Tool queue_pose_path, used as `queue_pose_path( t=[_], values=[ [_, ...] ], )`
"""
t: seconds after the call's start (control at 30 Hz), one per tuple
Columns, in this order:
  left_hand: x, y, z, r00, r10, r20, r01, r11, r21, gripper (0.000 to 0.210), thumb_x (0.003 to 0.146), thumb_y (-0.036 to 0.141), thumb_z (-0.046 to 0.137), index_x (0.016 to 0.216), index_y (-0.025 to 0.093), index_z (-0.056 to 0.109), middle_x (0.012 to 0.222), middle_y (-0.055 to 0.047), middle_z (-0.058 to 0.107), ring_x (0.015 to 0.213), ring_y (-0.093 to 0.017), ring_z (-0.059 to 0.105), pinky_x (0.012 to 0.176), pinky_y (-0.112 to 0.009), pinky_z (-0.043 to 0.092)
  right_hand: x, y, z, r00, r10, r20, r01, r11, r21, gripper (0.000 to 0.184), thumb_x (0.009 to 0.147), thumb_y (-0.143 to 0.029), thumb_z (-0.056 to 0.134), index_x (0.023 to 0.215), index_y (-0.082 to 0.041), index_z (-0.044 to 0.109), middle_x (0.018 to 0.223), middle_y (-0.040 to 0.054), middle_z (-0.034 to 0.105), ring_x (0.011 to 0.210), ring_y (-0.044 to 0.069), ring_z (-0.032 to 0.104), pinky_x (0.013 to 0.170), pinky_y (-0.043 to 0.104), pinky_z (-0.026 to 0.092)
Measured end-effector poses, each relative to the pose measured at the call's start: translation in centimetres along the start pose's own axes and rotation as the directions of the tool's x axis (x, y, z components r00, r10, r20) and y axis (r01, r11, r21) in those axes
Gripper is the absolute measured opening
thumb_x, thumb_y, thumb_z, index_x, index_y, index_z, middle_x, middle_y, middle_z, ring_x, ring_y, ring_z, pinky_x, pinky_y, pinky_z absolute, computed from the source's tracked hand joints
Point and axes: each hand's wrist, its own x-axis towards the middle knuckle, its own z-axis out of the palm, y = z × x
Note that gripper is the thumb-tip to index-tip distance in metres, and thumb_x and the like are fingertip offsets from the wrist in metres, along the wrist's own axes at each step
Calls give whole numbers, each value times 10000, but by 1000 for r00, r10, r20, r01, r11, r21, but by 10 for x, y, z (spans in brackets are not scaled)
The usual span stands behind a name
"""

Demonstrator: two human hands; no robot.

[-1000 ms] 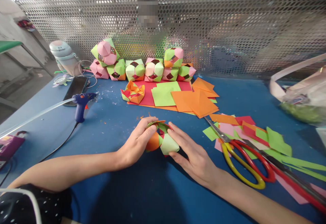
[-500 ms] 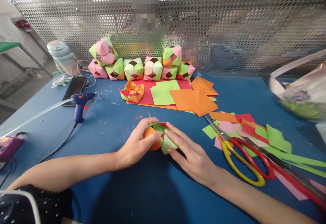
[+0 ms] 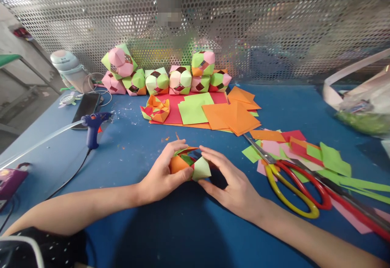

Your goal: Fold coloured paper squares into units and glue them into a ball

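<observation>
We find the left hand (image 3: 164, 171) gripping a folded paper ball (image 3: 199, 168), the right hand (image 3: 235, 183) curved round its right side. Left of that ball we record a glue gun (image 3: 92, 133); right, scissors (image 3: 269, 159); behind, stacked paper shapes (image 3: 180, 83).

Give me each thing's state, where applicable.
Paper model: folded, gapped
Left hand: holding the paper model
Right hand: open, beside the paper model
Glue gun: lying down, stick inserted
Phone: lying flat, screen dark
Bottle: lid on
Scissors: lying partly on scraps, blade opening unclear
Orange squares: overlapping
Paper balls: some stacked
</observation>
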Motion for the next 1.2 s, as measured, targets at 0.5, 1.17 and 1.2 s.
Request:
queue_pose_path(
  t=[0.5,1.17,1.2],
  values=[
    [-1,11,-8,996,55,-74,-58,997,-48,379,889,293,509,1265,269,467,1378,-56,446,1349,-236,304,1124,-422,232,5,-10,-10,973,-229,3,228,965,-127,650,857,-90,531,1432,-271,287,1442,113,389,1230,267,495,974,411,501],
    [2,12,-11,998,45,-40,-46,999,-21,358,886,327,508,1235,247,498,1359,-72,465,1346,-242,307,1124,-427,233,5,-19,-4,993,-115,0,115,993,9,660,863,-184,548,1444,-233,239,1460,128,354,1307,269,397,1005,431,467],
    [2,11,-12,996,77,-39,-78,997,-19,373,875,320,529,1239,245,494,1361,-78,460,1345,-244,308,1120,-426,241,5,-19,-5,997,-81,-1,81,996,49,662,858,-202,560,1438,-229,244,1460,132,353,1309,271,393,994,429,476]
  ],
)
